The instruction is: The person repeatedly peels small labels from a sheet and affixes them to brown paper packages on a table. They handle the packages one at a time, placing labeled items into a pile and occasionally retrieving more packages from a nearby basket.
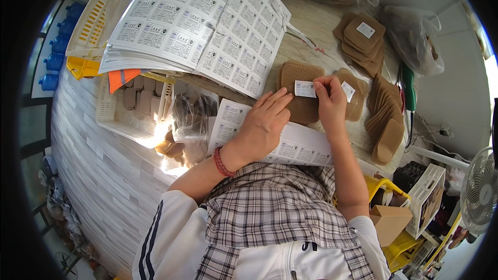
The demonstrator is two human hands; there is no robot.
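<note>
Left hand [264,122]: it is lying flat, fingers stretched and not gripping anything, and it is pressing on the left edge of the brown pad [300,93] and on the label sheet [290,145] below it.
Right hand [328,98]: its grip is closing with the fingertips on the small white sticker [305,89] and is holding it against the top face of the brown pad.
Brown pad: it is lying on the tabletop [316,26], in front of the person, between the two hands.
Second pad [354,96]: it is lying just beside the right hand and already has a white sticker on it.
Pad stacks [363,39]: one pile is lying further back on the tabletop; another row [385,119] is leaning at the right side.
Big label sheets [197,18]: a thick pile is lying at the upper left, partly over a yellow crate [83,65].
White basket [136,106]: it is standing left of the hands, and probably holds more pads, but the glare is hiding this.
Fan [480,189]: it is standing at the far right edge.
</note>
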